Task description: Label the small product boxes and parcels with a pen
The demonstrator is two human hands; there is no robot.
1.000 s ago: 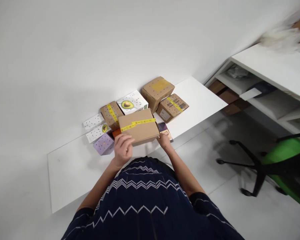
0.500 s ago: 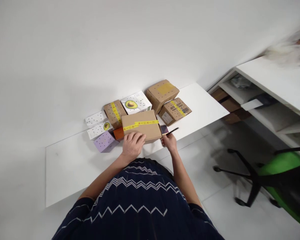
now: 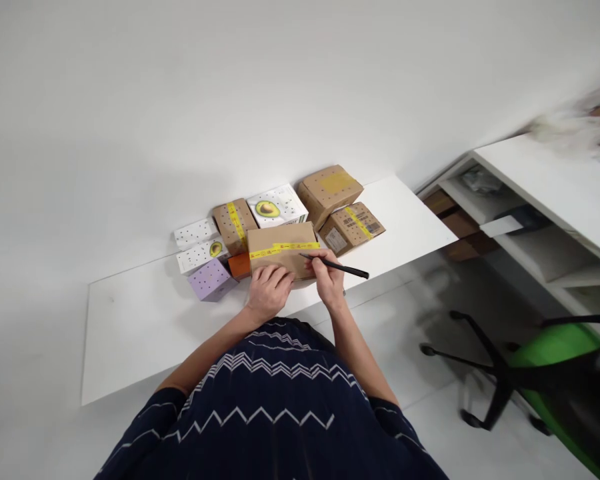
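A brown cardboard box point(image 3: 280, 235) with yellow printed tape across its top stands at the front of the group of boxes. My left hand point(image 3: 269, 292) grips its near edge, fingers on the top face and the thumb side out of sight. In my right hand point(image 3: 329, 285) is a black pen point(image 3: 349, 269), pinched between the fingers. The pen's tip points left over the box top, just below the tape; whether it touches the cardboard I cannot tell. Under and left of the box, an orange box point(image 3: 239, 265) shows partly.
Dotted boxes stand around it: a purple box point(image 3: 211, 280), a white avocado box point(image 3: 277, 205) and brown taped boxes point(image 3: 331, 190) by the wall. They share a narrow white table point(image 3: 130, 340). A shelf unit point(image 3: 555, 180) and a green chair point(image 3: 555, 350) are on the right.
My right hand has moved from beside the box's right end onto its top, and the pen now points left instead of sticking out to the right. My left hand stays on the near edge.
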